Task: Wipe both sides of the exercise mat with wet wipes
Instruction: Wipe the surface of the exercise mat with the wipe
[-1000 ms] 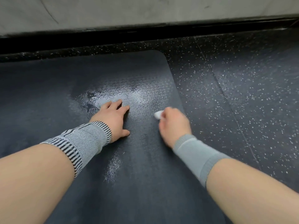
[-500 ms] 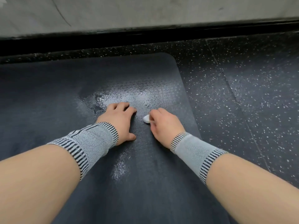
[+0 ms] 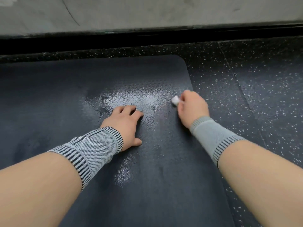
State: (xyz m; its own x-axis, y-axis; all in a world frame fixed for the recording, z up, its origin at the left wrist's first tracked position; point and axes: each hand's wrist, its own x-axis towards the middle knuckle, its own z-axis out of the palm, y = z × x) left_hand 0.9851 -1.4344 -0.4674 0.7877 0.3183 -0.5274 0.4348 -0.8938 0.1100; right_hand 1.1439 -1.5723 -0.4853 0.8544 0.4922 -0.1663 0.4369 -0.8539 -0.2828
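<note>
Kneeling over the dark blue textured exercise mat (image 3: pixel 68 99) on the black speckled rubber floor (image 3: pixel 262 99), we press our left hand (image 3: pixel 124 125) flat on it with relaxed fingers, beside a shiny wet patch (image 3: pixel 137 97). Our right hand (image 3: pixel 191 107) grips a small bunched white wet wipe (image 3: pixel 175 100) near the mat's right edge.

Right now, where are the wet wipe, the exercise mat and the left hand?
wet wipe (image 3: pixel 175 100), head view, on the white wad poking out of the right fist.
exercise mat (image 3: pixel 49 99), head view, on bare dry surface, left part.
left hand (image 3: pixel 125 124), head view, on its back.
</note>
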